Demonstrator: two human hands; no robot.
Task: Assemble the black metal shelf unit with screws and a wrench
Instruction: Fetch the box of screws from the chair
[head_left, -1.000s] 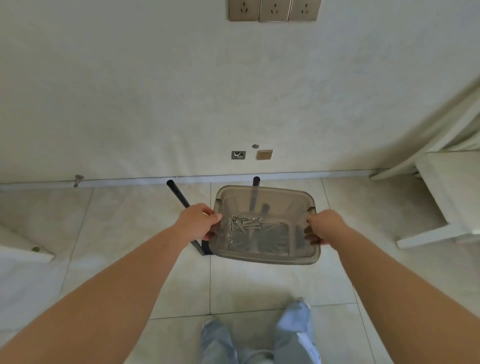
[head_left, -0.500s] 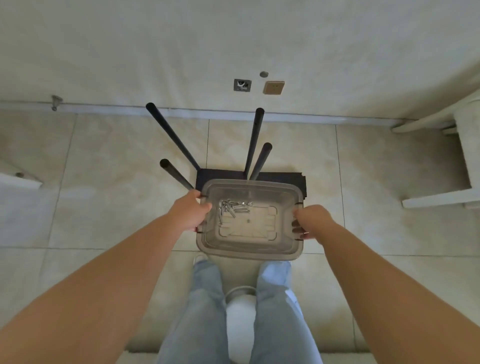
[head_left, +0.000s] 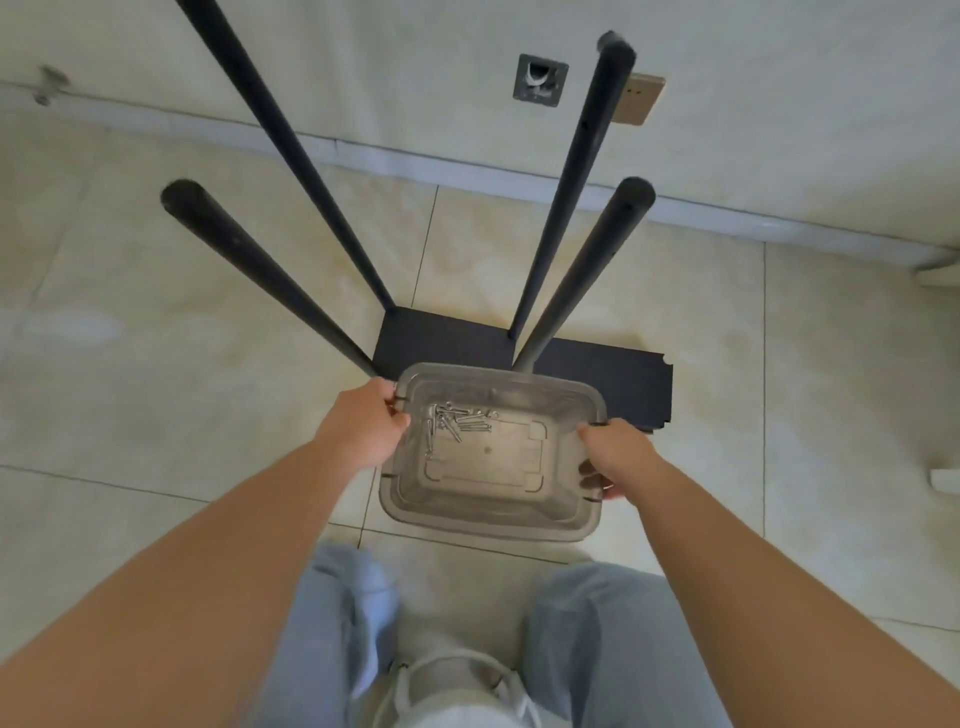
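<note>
A person held a clear plastic bin (head_left: 493, 519) in both hands above the tiled floor (head_left: 156, 364), seen from the head camera looking almost straight down. The left hand (head_left: 363, 426) gripped the bin's left rim, thumb over the edge and fingers curled beneath it. The right hand (head_left: 615, 457) clasped the right rim the same way, with fingertips showing under the lip.

Inside the bin, a small heap of silver screws (head_left: 457, 421) lay toward its far left corner. Any wrench among them could not be told apart.

Just beyond the bin stood the black metal shelf unit (head_left: 447, 338), partly built: a flat black panel lay on the floor, and four black poles (head_left: 571, 166) rose from it toward the camera. The bin's far edge overlapped the panel's near side in the view.

Behind the shelf unit ran a pale wall (head_left: 363, 62) with a square outlet (head_left: 540, 80) near its base. Nearer than the bin, the person's light blue trouser legs (head_left: 597, 639) showed.
</note>
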